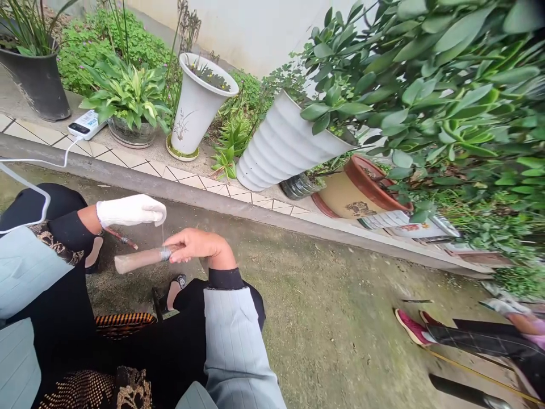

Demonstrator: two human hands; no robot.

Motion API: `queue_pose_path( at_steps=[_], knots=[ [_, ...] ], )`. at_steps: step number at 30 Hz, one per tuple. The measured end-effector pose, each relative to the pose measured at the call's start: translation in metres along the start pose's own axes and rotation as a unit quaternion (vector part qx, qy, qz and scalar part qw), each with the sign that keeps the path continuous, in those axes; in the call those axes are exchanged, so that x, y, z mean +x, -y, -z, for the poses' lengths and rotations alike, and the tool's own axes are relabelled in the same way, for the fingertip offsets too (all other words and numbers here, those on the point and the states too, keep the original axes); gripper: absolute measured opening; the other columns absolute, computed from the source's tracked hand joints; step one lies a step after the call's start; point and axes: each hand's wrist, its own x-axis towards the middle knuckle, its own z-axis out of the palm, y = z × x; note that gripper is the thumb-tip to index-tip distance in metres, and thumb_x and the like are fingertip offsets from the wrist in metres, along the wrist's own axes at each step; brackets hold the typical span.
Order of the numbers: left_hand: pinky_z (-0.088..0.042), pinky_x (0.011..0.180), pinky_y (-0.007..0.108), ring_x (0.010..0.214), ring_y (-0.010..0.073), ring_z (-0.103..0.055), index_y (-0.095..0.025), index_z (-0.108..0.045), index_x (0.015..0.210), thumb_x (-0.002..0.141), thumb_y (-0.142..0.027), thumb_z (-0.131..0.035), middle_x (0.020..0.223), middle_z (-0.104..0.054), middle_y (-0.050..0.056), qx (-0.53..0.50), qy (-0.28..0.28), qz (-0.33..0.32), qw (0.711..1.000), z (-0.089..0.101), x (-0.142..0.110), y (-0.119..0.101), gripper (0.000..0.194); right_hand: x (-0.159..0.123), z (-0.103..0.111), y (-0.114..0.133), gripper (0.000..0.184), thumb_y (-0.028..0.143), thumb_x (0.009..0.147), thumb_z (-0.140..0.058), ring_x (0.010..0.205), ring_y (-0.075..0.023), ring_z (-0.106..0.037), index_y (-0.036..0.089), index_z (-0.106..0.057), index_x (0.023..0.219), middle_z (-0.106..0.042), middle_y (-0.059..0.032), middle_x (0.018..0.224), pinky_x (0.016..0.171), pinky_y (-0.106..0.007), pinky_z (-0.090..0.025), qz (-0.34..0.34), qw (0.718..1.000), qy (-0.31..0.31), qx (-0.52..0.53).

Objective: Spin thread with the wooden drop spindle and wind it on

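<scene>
My left hand [133,211], in a white knit glove, is closed with its fingers curled down. From it a thin wire [163,234] runs taut to a coil of grey windings [165,254] around a pale brown, rod-like piece [138,261]. My bare right hand [198,245] pinches that piece at its narrower end, right beside the windings. The wide end points left and tilts slightly down. Below my left wrist a thin reddish-brown stick [123,238] shows; what supports it is hidden.
A tiled ledge [187,177] ahead bears a white tapered pot [198,108], a ribbed white pot [289,142], a brown-rimmed pot [353,190] and a power bank [87,125] with a white cable. At right sits another person with red shoes [411,328] and a gloved hand [500,307].
</scene>
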Motion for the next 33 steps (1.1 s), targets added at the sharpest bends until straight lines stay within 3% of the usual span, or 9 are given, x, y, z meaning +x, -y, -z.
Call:
queue_pose_path(
  at_steps=[2,5,10,13,16,19,23,27,33],
  knots=[
    [-0.041,0.059,0.020,0.063,0.0102,-0.047,-0.012,-0.060,0.084,0.091,-0.044,-0.044,0.075,-0.060,0.002,-0.030,0.021,0.017,0.999,-0.003,0.002,-0.001,0.037,-0.006,0.005,0.014,0.034,0.044,0.071,-0.069,0.050,-0.0060,-0.044,0.015,-0.061,0.087,-0.054,0.0045,0.062,0.050,-0.020,-0.037,0.090,0.981,-0.158,0.074],
    [-0.036,0.053,0.021,0.058,0.0099,-0.041,-0.012,-0.058,0.088,0.094,-0.047,-0.037,0.071,-0.054,0.001,-0.072,0.034,0.057,0.995,-0.005,0.010,-0.003,0.041,-0.016,0.026,0.024,0.040,0.052,0.073,-0.065,0.048,-0.0062,-0.041,0.016,-0.057,0.089,-0.051,0.0045,0.063,0.047,-0.020,-0.036,0.166,0.889,-0.395,0.164],
    [-0.037,0.062,0.022,0.064,0.0119,-0.045,-0.015,-0.061,0.087,0.095,-0.037,-0.037,0.076,-0.058,0.002,0.015,0.126,-0.008,0.992,0.004,0.030,-0.001,0.034,-0.019,0.069,0.008,0.037,0.055,0.076,-0.058,0.049,-0.0082,-0.043,0.019,-0.053,0.085,-0.050,0.0037,0.064,0.048,-0.022,-0.037,0.101,0.792,-0.587,0.134],
    [-0.038,0.066,0.022,0.067,0.0124,-0.049,-0.016,-0.062,0.084,0.093,-0.035,-0.039,0.078,-0.062,0.002,0.064,0.150,-0.049,0.985,0.013,0.039,0.002,0.030,-0.017,0.084,-0.013,0.028,0.046,0.079,-0.056,0.053,-0.0106,-0.046,0.018,-0.055,0.081,-0.052,0.0025,0.063,0.053,-0.023,-0.037,-0.050,0.800,-0.597,-0.031],
    [-0.038,0.066,0.020,0.067,0.0122,-0.050,-0.016,-0.061,0.080,0.092,-0.037,-0.041,0.076,-0.061,0.002,0.060,0.128,-0.071,0.987,0.027,0.046,0.002,0.031,-0.012,0.084,-0.029,0.024,0.042,0.081,-0.058,0.061,-0.0132,-0.048,0.018,-0.062,0.082,-0.056,-0.0005,0.066,0.058,-0.025,-0.034,-0.156,0.816,-0.521,-0.195],
    [-0.040,0.067,0.019,0.067,0.0118,-0.050,-0.015,-0.059,0.078,0.091,-0.039,-0.041,0.074,-0.059,0.002,0.050,0.076,-0.062,0.994,0.041,0.053,0.003,0.033,-0.002,0.069,-0.029,0.022,0.039,0.078,-0.064,0.062,-0.0122,-0.046,0.017,-0.064,0.080,-0.056,0.0000,0.067,0.058,-0.024,-0.030,-0.139,0.888,-0.356,-0.255],
    [-0.041,0.066,0.020,0.068,0.0123,-0.051,-0.014,-0.057,0.078,0.089,-0.042,-0.043,0.073,-0.058,0.001,0.044,-0.002,-0.006,0.999,0.046,0.064,0.016,0.033,0.007,0.042,-0.007,0.024,0.041,0.078,-0.064,0.058,-0.0094,-0.044,0.018,-0.065,0.084,-0.052,0.0043,0.063,0.055,-0.022,-0.030,-0.059,0.971,-0.151,-0.175],
    [-0.041,0.064,0.021,0.067,0.0136,-0.051,-0.015,-0.056,0.076,0.087,-0.044,-0.044,0.072,-0.058,0.002,0.026,-0.008,0.022,0.999,0.030,0.069,0.032,0.033,-0.002,0.033,0.009,0.025,0.041,0.077,-0.063,0.059,-0.0088,-0.045,0.018,-0.062,0.087,-0.051,0.0047,0.065,0.057,-0.021,-0.034,0.055,0.956,-0.277,-0.083],
    [-0.041,0.064,0.021,0.066,0.0128,-0.048,-0.013,-0.056,0.076,0.092,-0.046,-0.041,0.073,-0.058,0.003,-0.067,0.069,0.003,0.995,0.011,0.062,0.023,0.039,-0.010,0.051,-0.013,0.027,0.044,0.077,-0.057,0.049,-0.0077,-0.043,0.018,-0.052,0.076,-0.052,0.0030,0.063,0.048,-0.021,-0.035,0.053,0.846,-0.522,0.092]
  ],
)
